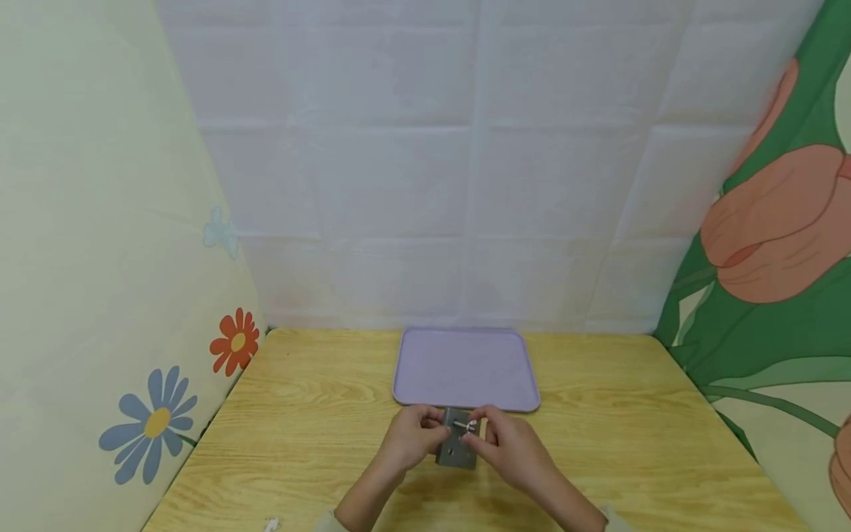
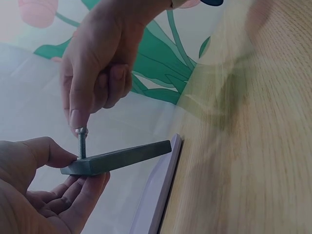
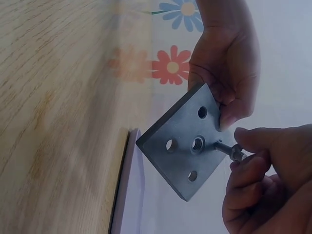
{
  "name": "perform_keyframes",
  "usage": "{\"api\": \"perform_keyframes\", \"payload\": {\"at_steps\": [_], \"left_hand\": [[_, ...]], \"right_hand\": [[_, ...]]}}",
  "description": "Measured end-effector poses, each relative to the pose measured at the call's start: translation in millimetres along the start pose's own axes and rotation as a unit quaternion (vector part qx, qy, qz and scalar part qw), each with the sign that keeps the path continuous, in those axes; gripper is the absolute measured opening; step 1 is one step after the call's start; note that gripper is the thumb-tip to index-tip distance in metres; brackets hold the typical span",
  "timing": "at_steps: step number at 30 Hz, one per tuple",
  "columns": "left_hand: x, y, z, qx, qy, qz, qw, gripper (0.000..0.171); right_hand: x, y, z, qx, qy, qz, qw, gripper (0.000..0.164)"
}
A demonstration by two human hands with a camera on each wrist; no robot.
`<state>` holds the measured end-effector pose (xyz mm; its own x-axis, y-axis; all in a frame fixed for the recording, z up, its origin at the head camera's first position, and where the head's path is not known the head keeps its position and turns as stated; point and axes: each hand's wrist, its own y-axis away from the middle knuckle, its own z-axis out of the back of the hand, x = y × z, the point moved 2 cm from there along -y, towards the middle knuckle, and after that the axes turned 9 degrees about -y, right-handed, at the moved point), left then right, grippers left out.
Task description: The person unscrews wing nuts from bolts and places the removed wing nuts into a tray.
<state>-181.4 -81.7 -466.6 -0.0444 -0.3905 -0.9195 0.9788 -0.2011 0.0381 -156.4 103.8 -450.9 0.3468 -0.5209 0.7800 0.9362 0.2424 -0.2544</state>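
Observation:
My left hand [image 1: 412, 442] grips a dark grey metal plate [image 3: 187, 161] by its edge, thumb on top and fingers underneath in the left wrist view. The plate is square and thick, with several round holes, one larger at the centre. A silver threaded bolt [image 2: 82, 144] stands in a hole near the plate's gripped edge, much of its shank showing above the surface. My right hand [image 1: 515, 448] pinches the bolt's head [image 3: 237, 153] between thumb and index finger. In the head view, both hands hold these parts over the table, just in front of the tray.
A lilac tray [image 1: 465, 369] lies at the back of the wood-grain table [image 1: 319, 414], close to the white backdrop [image 1: 399, 185]. At the front left edge sits a small white thing [image 1: 272, 524], partly cut off. Printed cloths hang along both sides.

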Motion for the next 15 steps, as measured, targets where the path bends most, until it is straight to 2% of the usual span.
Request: {"api": "perform_keyframes", "payload": {"at_steps": [10,13,15], "left_hand": [[-1.1,1.0,0.3,-0.002,0.001,0.001,1.0000,0.018],[-0.4,0.5,0.1,0.000,0.002,0.006,1.0000,0.018],[0.1,0.2,-0.1,0.000,0.001,0.008,1.0000,0.018]], "right_hand": [[3.7,1.5,-1.4,-0.006,0.018,0.037,0.999,0.019],[4.1,1.3,-0.8,-0.004,0.006,0.026,1.000,0.018],[2.9,0.2,0.1,0.000,-0.019,0.004,1.000,0.020]]}}
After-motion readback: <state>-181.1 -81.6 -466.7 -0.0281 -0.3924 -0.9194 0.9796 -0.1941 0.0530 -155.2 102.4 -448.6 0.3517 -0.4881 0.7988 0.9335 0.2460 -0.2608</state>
